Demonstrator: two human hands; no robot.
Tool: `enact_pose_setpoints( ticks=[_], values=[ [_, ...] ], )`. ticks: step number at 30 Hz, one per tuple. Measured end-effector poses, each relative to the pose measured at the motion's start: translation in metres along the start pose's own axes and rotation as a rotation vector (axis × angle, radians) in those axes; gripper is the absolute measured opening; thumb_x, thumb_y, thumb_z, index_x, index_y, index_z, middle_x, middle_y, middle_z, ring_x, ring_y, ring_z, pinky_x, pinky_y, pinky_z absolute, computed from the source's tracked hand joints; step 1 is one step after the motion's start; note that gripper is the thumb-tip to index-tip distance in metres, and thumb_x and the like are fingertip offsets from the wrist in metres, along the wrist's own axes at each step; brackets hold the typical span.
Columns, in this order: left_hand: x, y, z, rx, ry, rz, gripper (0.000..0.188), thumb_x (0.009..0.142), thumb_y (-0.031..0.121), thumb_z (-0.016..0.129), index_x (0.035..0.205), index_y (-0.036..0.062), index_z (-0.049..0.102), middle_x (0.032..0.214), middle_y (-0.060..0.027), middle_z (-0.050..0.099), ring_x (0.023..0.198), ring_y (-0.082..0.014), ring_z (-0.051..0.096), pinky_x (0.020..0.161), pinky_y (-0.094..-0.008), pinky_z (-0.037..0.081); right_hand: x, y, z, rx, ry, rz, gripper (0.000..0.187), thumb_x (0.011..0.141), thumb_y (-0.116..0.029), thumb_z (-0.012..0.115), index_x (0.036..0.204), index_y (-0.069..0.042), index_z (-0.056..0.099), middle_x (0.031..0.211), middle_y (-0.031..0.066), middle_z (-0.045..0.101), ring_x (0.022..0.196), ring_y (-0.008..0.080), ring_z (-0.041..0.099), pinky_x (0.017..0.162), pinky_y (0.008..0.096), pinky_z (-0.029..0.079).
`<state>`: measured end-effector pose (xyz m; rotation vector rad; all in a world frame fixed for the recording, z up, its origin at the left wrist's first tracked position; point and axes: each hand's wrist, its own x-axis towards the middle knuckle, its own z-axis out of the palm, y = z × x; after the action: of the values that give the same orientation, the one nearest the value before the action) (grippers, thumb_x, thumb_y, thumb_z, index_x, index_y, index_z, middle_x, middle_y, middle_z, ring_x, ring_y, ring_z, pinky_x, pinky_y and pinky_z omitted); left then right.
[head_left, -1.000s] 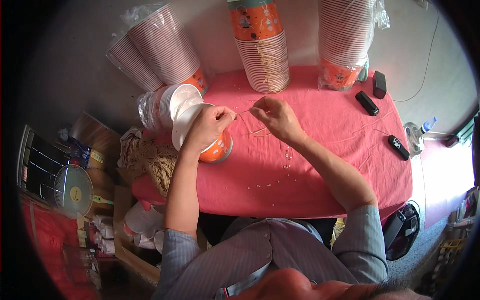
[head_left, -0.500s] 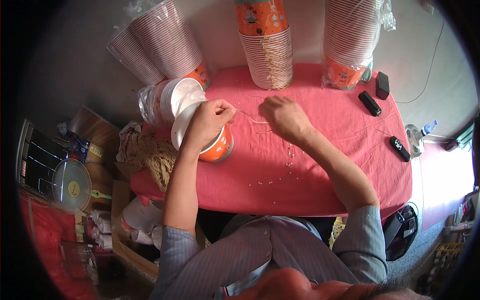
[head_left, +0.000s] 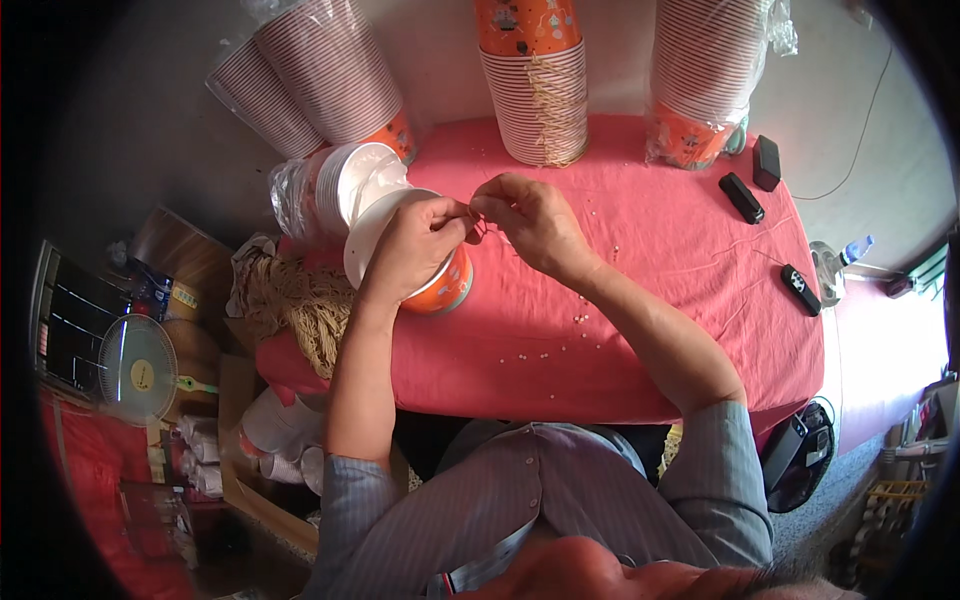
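We cannot make out what our hands [head_left: 478,222] pinch between them; it is too thin to see. Our left hand [head_left: 415,245] covers much of the orange cup [head_left: 448,290]. The cup stacks [head_left: 530,80] run past the top edge.

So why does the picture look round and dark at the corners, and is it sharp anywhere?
Head view: fisheye lens bends the pink tablecloth edges and blacks out the rim; middle is sharp and daylit around both hands, left hand, right hand; the fan sits dim.
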<state>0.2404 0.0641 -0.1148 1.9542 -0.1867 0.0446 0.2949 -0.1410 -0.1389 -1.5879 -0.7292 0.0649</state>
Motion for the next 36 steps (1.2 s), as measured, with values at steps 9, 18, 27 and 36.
enact_pose_setpoints(
  ticks=[9,18,27,36],
  values=[
    [-0.006,-0.007,0.002,-0.039,0.026,0.025,0.015,0.106,0.0,0.065,0.118,-0.0089,0.069,0.102,-0.0099,0.08,0.095,-0.013,0.075,0.089,-0.0273,0.059,0.003,0.03,0.012,0.382,-0.031,0.147,0.018,0.112,-0.019,0.065,0.109,-0.001,0.069,0.098,0.0038,0.076,0.091,0.0132,0.072,0.083,0.0334,0.058],
    [-0.004,0.0,0.001,-0.059,-0.005,-0.015,0.014,0.106,0.001,0.065,0.115,-0.0099,0.069,0.103,-0.0119,0.08,0.096,-0.0139,0.076,0.089,-0.027,0.059,0.0,0.027,0.013,0.232,0.032,0.087,0.011,0.109,-0.009,0.066,0.108,0.002,0.069,0.098,0.0066,0.075,0.093,0.0144,0.073,0.087,0.0318,0.061],
    [-0.006,0.01,0.002,0.022,0.019,-0.006,0.033,0.104,0.001,0.066,0.134,-0.0083,0.058,0.104,-0.0136,0.08,0.099,-0.0141,0.075,0.093,-0.0279,0.056,-0.003,0.018,0.015,0.095,0.101,0.042,0.013,0.106,-0.008,0.069,0.107,0.004,0.071,0.094,0.0101,0.078,0.088,0.0143,0.075,0.082,0.0318,0.062],
    [-0.001,0.006,0.007,-0.04,0.039,0.037,0.024,0.103,0.0,0.066,0.126,-0.0039,0.061,0.099,-0.0094,0.08,0.096,-0.0112,0.074,0.084,-0.0261,0.055,-0.003,0.018,0.011,0.118,0.087,0.032,0.015,0.108,-0.01,0.067,0.112,0.004,0.071,0.098,0.0085,0.078,0.091,0.0141,0.075,0.081,0.0319,0.062]
  ],
)
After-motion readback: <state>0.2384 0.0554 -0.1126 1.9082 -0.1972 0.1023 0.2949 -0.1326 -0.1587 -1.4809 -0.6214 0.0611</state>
